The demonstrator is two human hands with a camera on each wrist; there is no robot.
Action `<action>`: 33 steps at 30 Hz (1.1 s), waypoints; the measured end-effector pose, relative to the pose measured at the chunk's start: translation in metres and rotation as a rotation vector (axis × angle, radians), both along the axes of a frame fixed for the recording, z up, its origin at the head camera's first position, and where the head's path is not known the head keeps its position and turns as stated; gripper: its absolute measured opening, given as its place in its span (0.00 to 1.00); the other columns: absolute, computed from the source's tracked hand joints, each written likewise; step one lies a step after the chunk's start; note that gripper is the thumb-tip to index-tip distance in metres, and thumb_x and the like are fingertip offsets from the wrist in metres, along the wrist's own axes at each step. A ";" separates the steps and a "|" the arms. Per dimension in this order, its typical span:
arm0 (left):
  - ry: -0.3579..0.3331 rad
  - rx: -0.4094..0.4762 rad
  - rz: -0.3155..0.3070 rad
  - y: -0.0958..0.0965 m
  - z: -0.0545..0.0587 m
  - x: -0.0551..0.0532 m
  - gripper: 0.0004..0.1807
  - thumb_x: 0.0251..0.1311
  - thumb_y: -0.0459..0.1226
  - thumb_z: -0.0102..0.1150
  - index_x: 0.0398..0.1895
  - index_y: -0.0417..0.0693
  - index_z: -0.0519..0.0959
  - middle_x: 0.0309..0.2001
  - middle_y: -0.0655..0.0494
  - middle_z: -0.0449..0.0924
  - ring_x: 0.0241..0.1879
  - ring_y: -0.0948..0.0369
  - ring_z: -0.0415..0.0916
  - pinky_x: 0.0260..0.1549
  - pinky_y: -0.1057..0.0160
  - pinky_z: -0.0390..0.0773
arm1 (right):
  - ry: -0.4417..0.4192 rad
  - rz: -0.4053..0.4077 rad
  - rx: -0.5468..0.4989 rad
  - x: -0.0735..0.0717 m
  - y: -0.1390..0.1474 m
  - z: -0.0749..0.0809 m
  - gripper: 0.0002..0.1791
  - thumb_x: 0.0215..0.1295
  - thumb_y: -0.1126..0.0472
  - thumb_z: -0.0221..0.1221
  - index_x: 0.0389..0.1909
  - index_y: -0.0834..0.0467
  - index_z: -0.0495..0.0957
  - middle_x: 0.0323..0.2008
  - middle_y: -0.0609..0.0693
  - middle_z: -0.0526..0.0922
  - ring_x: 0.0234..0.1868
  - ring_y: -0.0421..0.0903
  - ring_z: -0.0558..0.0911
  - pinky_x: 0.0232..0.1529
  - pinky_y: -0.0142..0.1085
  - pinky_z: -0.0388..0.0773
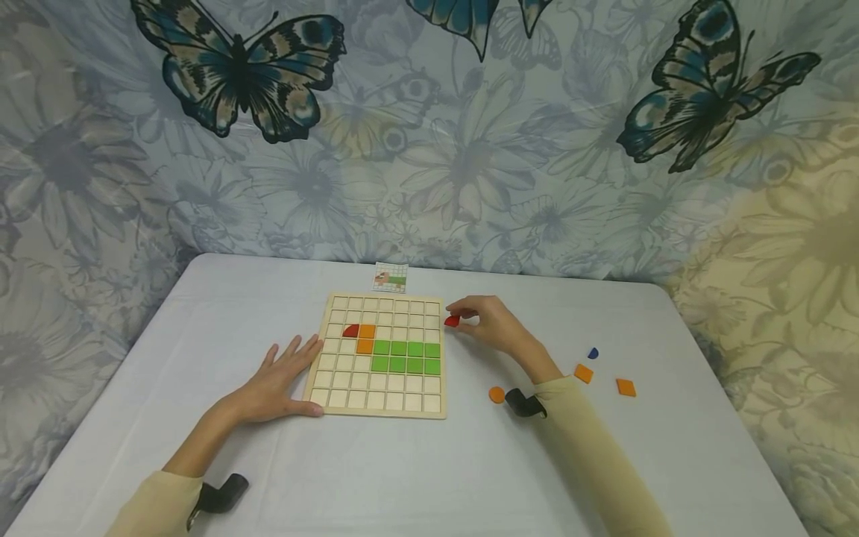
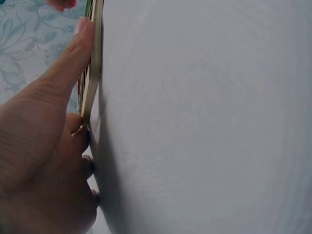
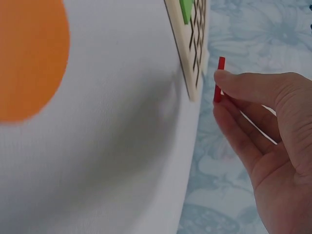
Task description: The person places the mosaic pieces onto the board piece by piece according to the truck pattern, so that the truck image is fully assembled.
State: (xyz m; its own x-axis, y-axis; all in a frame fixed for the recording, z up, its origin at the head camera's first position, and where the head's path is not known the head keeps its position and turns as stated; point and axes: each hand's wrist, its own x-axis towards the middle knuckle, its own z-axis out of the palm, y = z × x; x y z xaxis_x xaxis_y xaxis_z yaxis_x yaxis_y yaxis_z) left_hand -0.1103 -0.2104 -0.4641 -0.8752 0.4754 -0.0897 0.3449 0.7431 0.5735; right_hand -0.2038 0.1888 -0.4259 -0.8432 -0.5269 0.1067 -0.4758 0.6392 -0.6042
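A wooden grid board [image 1: 382,414] lies on the white table. My left hand [image 1: 275,388] rests at its left edge with fingers spread, the thumb at the near corner. Just beyond the board's right edge, my right hand [image 1: 496,324] pinches a small red piece [image 1: 452,321] between thumb and fingers. The right wrist view shows this thin red piece [image 3: 222,63] edge-on, above the table. On the grid sit a red quarter-round piece [image 1: 352,331], two orange squares [image 1: 366,332] stacked in a column, and two rows of green squares [image 1: 398,364].
A small pattern card [image 1: 391,277] lies behind the board. To the right are an orange disc [image 1: 496,395] beside the right sleeve, two orange pieces [image 1: 626,388] and a blue half-round piece [image 1: 593,353]. A butterfly-print cloth [image 1: 470,164] hangs behind the table.
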 end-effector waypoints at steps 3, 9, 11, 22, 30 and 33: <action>-0.007 -0.001 0.000 0.000 -0.001 0.000 0.64 0.43 0.61 0.72 0.76 0.38 0.50 0.77 0.39 0.45 0.75 0.38 0.34 0.68 0.35 0.29 | -0.005 0.008 -0.003 0.000 -0.007 -0.001 0.20 0.56 0.71 0.68 0.52 0.64 0.82 0.48 0.54 0.85 0.49 0.51 0.84 0.52 0.40 0.80; -0.017 0.001 0.002 -0.001 -0.002 -0.001 0.65 0.43 0.61 0.72 0.77 0.38 0.50 0.77 0.40 0.45 0.75 0.38 0.33 0.69 0.35 0.28 | -0.007 0.046 -0.024 -0.001 -0.021 -0.002 0.20 0.56 0.71 0.68 0.51 0.64 0.82 0.48 0.55 0.85 0.49 0.51 0.84 0.52 0.38 0.80; -0.019 0.002 0.002 -0.002 -0.003 -0.001 0.65 0.42 0.62 0.72 0.77 0.39 0.50 0.77 0.40 0.44 0.75 0.38 0.33 0.69 0.36 0.28 | -0.006 0.054 -0.023 -0.002 -0.025 -0.002 0.20 0.56 0.71 0.68 0.52 0.64 0.82 0.48 0.54 0.85 0.49 0.50 0.84 0.52 0.37 0.80; -0.030 0.000 0.006 -0.001 -0.001 -0.001 0.65 0.42 0.62 0.72 0.77 0.39 0.49 0.77 0.41 0.44 0.76 0.39 0.33 0.69 0.36 0.27 | 0.008 0.084 -0.009 -0.004 -0.047 -0.002 0.19 0.57 0.70 0.68 0.51 0.63 0.82 0.48 0.53 0.85 0.48 0.49 0.84 0.52 0.38 0.80; -0.025 -0.006 0.001 -0.002 -0.002 -0.003 0.66 0.42 0.63 0.71 0.77 0.39 0.49 0.77 0.41 0.44 0.76 0.39 0.33 0.69 0.35 0.27 | 0.000 0.120 -0.007 -0.005 -0.064 -0.002 0.18 0.58 0.70 0.67 0.52 0.64 0.82 0.48 0.53 0.85 0.47 0.49 0.83 0.52 0.38 0.80; -0.023 -0.011 0.001 -0.002 -0.003 -0.003 0.65 0.42 0.63 0.71 0.77 0.39 0.49 0.77 0.41 0.44 0.76 0.39 0.33 0.69 0.35 0.27 | -0.004 0.130 -0.004 -0.004 -0.071 -0.003 0.19 0.58 0.69 0.68 0.52 0.64 0.82 0.48 0.53 0.85 0.47 0.48 0.83 0.52 0.37 0.80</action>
